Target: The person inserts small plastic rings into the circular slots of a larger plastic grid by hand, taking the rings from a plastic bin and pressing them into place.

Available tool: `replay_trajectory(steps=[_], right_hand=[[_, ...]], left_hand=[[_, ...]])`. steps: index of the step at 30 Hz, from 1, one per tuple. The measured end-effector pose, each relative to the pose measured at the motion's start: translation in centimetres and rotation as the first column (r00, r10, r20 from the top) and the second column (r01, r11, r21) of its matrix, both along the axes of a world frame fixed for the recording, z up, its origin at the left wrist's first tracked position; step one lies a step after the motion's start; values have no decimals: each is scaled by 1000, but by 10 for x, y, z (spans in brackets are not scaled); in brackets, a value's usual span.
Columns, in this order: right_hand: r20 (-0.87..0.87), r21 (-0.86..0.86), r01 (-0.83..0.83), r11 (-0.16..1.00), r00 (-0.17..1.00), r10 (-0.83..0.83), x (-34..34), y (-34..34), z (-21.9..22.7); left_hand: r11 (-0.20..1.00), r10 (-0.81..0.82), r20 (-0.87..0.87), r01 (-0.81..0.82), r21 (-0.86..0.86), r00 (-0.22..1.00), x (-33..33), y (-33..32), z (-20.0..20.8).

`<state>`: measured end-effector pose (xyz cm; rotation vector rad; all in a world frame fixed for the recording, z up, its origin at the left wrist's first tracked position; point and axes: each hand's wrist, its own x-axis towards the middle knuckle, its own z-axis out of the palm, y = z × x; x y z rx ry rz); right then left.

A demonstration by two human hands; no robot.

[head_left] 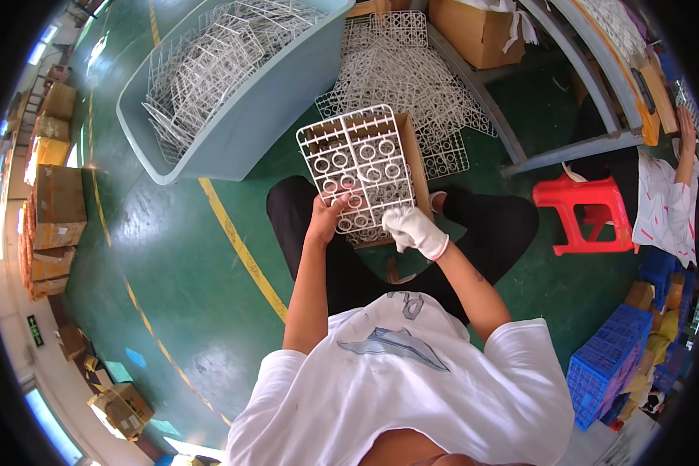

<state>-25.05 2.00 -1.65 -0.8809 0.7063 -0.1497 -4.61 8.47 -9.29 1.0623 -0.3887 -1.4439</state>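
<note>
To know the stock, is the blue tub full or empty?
Not empty, it looks mostly full: many white racks lie heaped inside the tub, hiding its bottom.

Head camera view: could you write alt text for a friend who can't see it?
A seated person's bare left hand holds a white ringed grid over a cardboard box, a gloved right hand at its lower right corner. Beyond, more grids fill a blue tub and lie piled on the green floor.

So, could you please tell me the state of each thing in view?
White ringed grid rack: held at its lower left edge.
Left hand: bare, gripping the rack.
Right hand: gloved, grip unclear.
Nearest cardboard box: open, partly hidden.
Grey-blue tub: open, heaped with grids.
Floor racks: piled flat, overlapping.
</note>
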Motion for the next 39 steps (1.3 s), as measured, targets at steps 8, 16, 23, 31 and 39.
replay_trajectory(steps=[8,16,23,31,39], right_hand=[[-371,-900,-189,392,805,-463,24,-33,6],[-87,-193,89,977,990,-108,13,-63,11],[-225,-333,168,928,942,-251,20,-51,16],[-568,-822,-496,282,757,-323,54,-28,-9],[99,88,43,995,994,-51,6,-51,-22]], left_hand=[[1000,-2,86,3,-14,996,-5,1,2],[998,-36,57,39,-51,998,-1,8,-4],[998,30,-61,-33,-45,998,-4,-1,-1],[999,-23,37,25,-44,999,-4,5,1],[985,-120,114,133,-115,986,-1,5,-9]])
